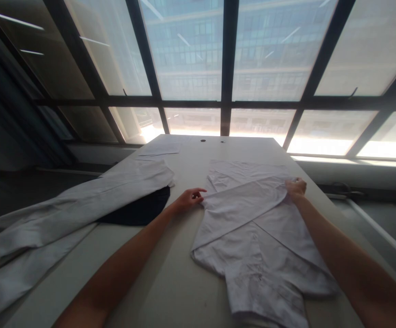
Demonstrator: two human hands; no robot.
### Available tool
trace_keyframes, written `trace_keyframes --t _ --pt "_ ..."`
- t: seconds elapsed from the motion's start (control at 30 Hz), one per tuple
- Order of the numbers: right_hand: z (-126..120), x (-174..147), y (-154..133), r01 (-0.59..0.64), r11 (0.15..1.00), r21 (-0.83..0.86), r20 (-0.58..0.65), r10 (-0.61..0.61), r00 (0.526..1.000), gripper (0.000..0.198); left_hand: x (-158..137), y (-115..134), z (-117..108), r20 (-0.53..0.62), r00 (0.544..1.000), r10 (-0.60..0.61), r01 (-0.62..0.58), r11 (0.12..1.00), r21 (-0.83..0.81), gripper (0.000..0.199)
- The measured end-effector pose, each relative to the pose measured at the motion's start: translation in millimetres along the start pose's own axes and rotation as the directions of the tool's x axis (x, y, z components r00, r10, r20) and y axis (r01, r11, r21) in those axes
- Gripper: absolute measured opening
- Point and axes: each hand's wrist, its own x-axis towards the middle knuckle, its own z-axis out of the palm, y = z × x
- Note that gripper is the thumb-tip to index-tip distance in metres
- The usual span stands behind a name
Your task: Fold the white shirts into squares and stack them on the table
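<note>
So — white shirt (pixel 252 241) lying on the table (pixel 180 282), right hand (pixel 296 186) gripping it.

The white shirt (pixel 232 218) is made of thin, matt woven cloth, its surface roughened by soft creases. A heavier-looking, matt cloth is seen in the pale garment (pixel 57 214), and a dark, dull fabric is shown by the navy cloth (pixel 143 209). The tabletop (pixel 170 282) is finished smooth, with a faint sheen. Glossy glass, streaked by reflections, is held in dark matt window frames (pixel 229 54).
</note>
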Motion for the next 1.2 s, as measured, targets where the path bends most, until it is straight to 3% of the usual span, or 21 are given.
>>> trace_keyframes --t 0.13,0.27,0.37,0.43,0.53,0.63,0.73,0.8,0.97,1.13,1.2 --pt "-12.7 -9.7 -2.3 -0.056 0.967 -0.25 -0.024 0.052 0.998 0.045 -1.1 -0.4 4.4 -0.014 1.0 0.007 -0.007 1.0 0.03 0.049" --pt "-21.5 -8.6 -5.4 -0.039 0.896 -0.441 0.015 0.051 0.999 0.054 0.4 -1.5 10.2 -0.068 0.997 0.02 -0.014 0.996 0.091 0.047" --pt "-25.6 -12.2 -9.2 0.048 0.854 -0.518 0.063 -0.018 0.998 0.054 1.5 -1.1 13.3 -0.103 0.994 0.03 -0.013 0.988 0.155 0.044" --pt "-25.1 -24.0 -16.7 0.169 0.809 -0.563 0.115 -0.127 0.985 0.047 1.9 -0.8 14.7 -0.114 0.993 0.035 -0.014 0.983 0.181 0.043" --pt "-16.8 -56.8 -33.9 0.418 0.735 -0.534 0.268 -0.322 0.908 0.039 2.1 -0.6 15.9 -0.117 0.992 0.039 -0.016 0.981 0.193 0.043" --pt "-1.7 -95.4 -46.9 0.635 0.643 -0.429 0.481 -0.433 0.763 0.043 1.7 0.0 16.3 -0.12 0.992 0.037 -0.012 0.98 0.2 0.043" --pt "12.5 -121.9 -48.2 0.704 0.58 -0.411 0.669 -0.333 0.665 0.054 0.7 1.3 16.1 -0.118 0.992 0.034 -0.01 0.979 0.202 0.043" --pt "18.0 -130.0 -45.1 0.705 0.559 -0.436 0.723 -0.249 0.645 0.059 -0.1 2.6 15.8 -0.116 0.993 0.037 -0.013 0.98 0.198 0.044" --pt "17.9 -133.3 -38.4 0.706 0.543 -0.455 0.714 -0.252 0.654 0.06 -1.1 5.2 15.6 -0.114 0.993 0.019 0.004 0.98 0.201 0.045" --pt "5.5 -110.5 -24.0 0.562 0.589 -0.581 0.578 -0.187 0.794 0.06 -0.4 2.9 15.7 -0.106 0.994 0.016 0.007 0.977 0.213 0.045" --pt "-0.4 -92.8 -15.9 0.514 0.601 -0.611 0.546 -0.149 0.824 0.06 -0.1 1.8 15.9 -0.105 0.994 0.018 0.005 0.976 0.216 0.045"
